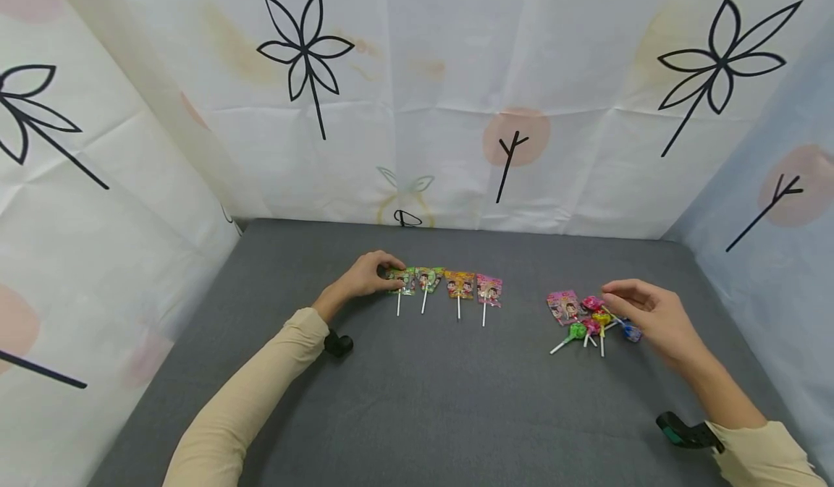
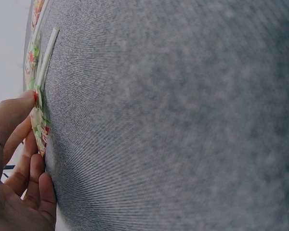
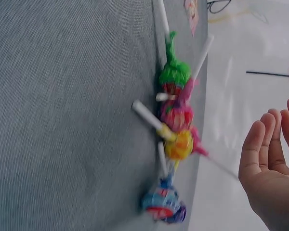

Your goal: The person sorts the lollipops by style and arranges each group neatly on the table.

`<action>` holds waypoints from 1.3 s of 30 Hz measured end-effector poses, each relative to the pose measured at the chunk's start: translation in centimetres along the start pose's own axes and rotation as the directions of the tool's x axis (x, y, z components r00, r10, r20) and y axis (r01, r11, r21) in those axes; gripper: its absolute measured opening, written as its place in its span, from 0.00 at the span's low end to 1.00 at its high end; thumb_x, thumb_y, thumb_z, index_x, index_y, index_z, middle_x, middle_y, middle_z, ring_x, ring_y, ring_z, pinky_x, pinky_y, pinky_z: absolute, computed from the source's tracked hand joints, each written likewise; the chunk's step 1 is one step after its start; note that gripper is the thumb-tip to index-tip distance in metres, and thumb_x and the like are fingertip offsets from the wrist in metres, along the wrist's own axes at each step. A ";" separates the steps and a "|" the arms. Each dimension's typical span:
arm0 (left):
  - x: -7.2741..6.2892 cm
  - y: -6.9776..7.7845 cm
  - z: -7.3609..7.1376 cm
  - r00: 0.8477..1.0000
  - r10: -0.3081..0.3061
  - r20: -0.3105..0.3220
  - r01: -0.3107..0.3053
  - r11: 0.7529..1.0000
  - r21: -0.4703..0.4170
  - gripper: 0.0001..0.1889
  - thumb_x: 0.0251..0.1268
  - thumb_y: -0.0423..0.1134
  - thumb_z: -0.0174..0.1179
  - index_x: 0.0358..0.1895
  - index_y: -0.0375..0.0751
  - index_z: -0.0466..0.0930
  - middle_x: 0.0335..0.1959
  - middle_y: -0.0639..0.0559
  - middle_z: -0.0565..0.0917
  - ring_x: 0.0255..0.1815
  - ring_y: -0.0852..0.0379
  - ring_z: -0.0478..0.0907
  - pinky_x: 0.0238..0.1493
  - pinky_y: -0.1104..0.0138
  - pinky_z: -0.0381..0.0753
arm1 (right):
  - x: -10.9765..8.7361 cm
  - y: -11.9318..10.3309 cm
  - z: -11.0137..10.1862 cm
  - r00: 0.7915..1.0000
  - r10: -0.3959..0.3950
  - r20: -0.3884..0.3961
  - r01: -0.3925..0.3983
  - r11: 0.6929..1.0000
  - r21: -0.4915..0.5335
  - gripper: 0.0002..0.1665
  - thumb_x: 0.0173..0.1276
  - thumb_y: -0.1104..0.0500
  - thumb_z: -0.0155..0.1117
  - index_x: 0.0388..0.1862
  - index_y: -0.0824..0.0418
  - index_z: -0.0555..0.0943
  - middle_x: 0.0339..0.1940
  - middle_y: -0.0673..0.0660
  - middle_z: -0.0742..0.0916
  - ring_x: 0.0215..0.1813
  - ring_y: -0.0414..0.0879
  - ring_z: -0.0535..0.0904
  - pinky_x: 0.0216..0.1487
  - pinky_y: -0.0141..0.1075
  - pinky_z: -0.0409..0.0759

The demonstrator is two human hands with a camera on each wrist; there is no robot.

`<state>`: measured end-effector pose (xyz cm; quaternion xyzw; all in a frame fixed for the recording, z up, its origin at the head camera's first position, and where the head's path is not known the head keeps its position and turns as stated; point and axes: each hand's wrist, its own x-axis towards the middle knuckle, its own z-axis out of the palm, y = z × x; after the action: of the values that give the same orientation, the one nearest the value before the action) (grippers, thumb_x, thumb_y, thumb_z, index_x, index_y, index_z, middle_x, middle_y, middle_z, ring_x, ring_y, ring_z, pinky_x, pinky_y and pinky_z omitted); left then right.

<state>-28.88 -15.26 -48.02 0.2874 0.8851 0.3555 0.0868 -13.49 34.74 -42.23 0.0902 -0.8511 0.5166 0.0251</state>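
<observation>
At the left end of a row of flat lollipops, my left hand (image 1: 366,276) pinches a green-wrapped lollipop (image 1: 407,281) between thumb and fingers. The left wrist view shows the thumb on its wrapper (image 2: 40,126), with the white stick (image 2: 49,54) pointing up and away. Beside it lie another green lollipop (image 1: 428,278), an orange one (image 1: 460,284) and a pink one (image 1: 489,289). My right hand (image 1: 654,317) hovers at a pile of round lollipops, fingers loosely bent and holding nothing. Nearest it are a pink lollipop (image 1: 592,303) and a blue one (image 3: 163,202).
In the pile are also a green lollipop (image 3: 175,72) and a yellow one (image 3: 179,145), their sticks crossing. A flat pink packet (image 1: 563,307) lies at its left side. The grey tabletop (image 1: 443,400) meets patterned cloth walls (image 1: 443,161) behind and at both sides.
</observation>
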 end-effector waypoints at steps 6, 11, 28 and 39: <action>0.0 0.0 0.0 1.000 0.010 0.003 -0.010 1.000 -0.010 0.17 0.66 0.39 0.72 0.55 0.36 0.86 0.50 0.45 0.81 0.48 0.48 0.76 0.52 0.52 0.75 | -0.3 0.9 -0.9 0.999 0.017 -0.034 -0.018 0.999 -0.028 0.13 0.78 0.60 0.62 0.57 0.65 0.81 0.48 0.47 0.87 0.49 0.37 0.81 0.45 0.26 0.78; 0.1 -0.1 0.0 1.000 0.010 0.003 -0.010 1.000 0.003 0.17 0.66 0.39 0.72 0.55 0.36 0.86 0.49 0.46 0.81 0.47 0.49 0.76 0.51 0.54 0.76 | 0.1 1.5 -1.3 0.999 0.001 -0.044 -0.002 1.000 -0.023 0.14 0.77 0.61 0.63 0.57 0.66 0.81 0.49 0.50 0.87 0.50 0.35 0.81 0.46 0.25 0.77; 0.1 -0.1 0.1 1.000 -0.001 0.001 0.001 1.000 0.009 0.17 0.66 0.39 0.72 0.55 0.37 0.86 0.49 0.46 0.81 0.48 0.49 0.76 0.52 0.53 0.75 | 2.0 0.7 -0.4 0.998 -0.064 0.029 0.062 0.995 0.076 0.18 0.74 0.68 0.64 0.60 0.75 0.77 0.51 0.50 0.87 0.52 0.37 0.83 0.48 0.28 0.79; 0.1 -0.3 0.1 1.000 0.002 0.004 -0.002 1.000 0.002 0.17 0.66 0.39 0.72 0.55 0.37 0.86 0.50 0.46 0.81 0.48 0.49 0.76 0.51 0.53 0.75 | 4.0 0.6 1.0 0.987 -0.066 0.146 0.059 0.997 0.054 0.27 0.73 0.66 0.67 0.66 0.76 0.71 0.61 0.61 0.81 0.58 0.31 0.78 0.52 0.27 0.77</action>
<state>-29.04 -15.35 -48.27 0.2889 0.8850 0.3544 0.0879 -17.43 33.60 -42.69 0.1555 -0.8344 0.5283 -0.0240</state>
